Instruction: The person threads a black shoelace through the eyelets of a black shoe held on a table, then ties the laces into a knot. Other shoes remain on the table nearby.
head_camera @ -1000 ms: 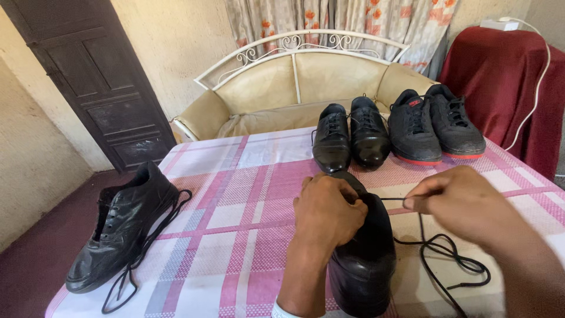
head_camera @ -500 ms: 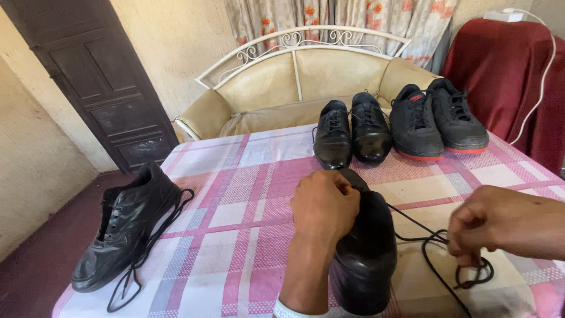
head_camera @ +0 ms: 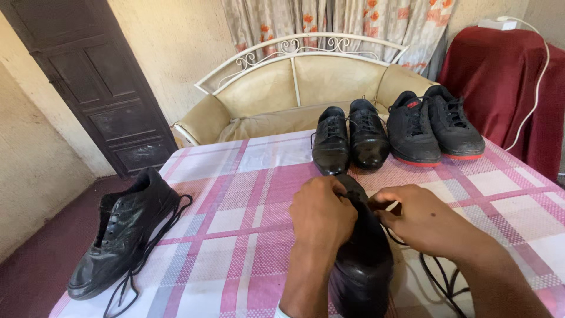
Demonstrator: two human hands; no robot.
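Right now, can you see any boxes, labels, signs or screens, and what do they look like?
Small red label: on the tongue of a black red-soled sneaker, far side of the table.
White boxy thing: on the red-draped furniture, white cable attached; kind unclear.
No signs or screens.

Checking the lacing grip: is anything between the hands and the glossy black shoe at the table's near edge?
Nothing visible: the left hand and right hand both rest directly on the glossy black shoe.
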